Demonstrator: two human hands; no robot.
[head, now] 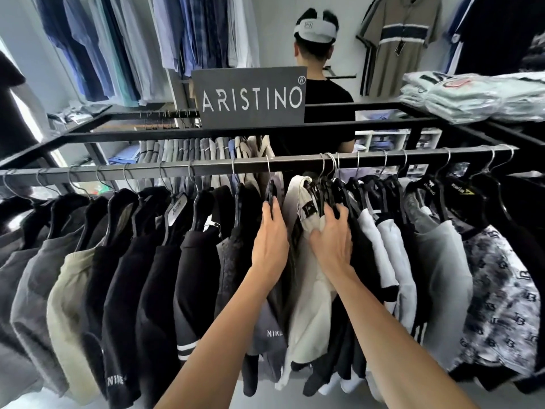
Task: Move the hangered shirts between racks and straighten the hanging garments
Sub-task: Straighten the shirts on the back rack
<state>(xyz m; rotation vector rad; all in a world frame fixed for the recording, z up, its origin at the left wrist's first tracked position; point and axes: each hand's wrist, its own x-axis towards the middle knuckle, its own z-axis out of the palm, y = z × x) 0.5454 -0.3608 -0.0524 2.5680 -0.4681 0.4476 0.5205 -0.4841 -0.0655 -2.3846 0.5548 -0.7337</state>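
Observation:
A dark metal rail (206, 168) runs across the head view, hung with shirts on black hangers. My left hand (271, 234) reaches up at the middle and its fingers grip the shoulder of a black hanger (270, 188) carrying a dark shirt. My right hand (331, 234) lies on the shoulder of a cream shirt (309, 290), with its curled fingers hooked over the black hangers just to the right. Black, grey and beige shirts (118, 276) fill the rail's left half. White, grey and patterned shirts (442, 276) hang on the right.
A grey ARISTINO sign (252, 97) stands on the rack's top frame. Behind it a person in a black shirt (324, 95) faces away. Folded bagged shirts (472, 95) are stacked at the top right. More shirts hang on the back wall (147, 39).

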